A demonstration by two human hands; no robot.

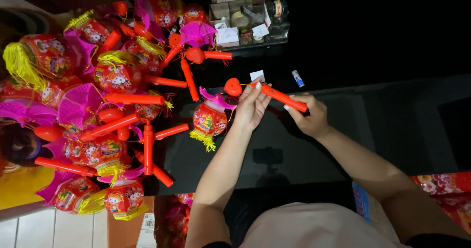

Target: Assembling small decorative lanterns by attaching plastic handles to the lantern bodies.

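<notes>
Small white paper label (257,75) on the dark table, just past the fingertips, squarish. Near it, to the right, a tiny blue-and-white cylinder pkg (298,78), lying tilted. Far edge: clear divided organiser box (248,19) w/ white tags (227,35) and cards inside, a tape roll (278,8) at its right end. Bottom right, by the arm: red printed packets (441,184) and a blue-white pkg (361,201). White barcode label (147,222) bottom left.

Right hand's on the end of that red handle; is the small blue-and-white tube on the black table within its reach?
Probably yes. The tube lies alone on the black table, just beyond the right hand, nothing between. But that hand grips the red handle, so it isn't free.
</notes>
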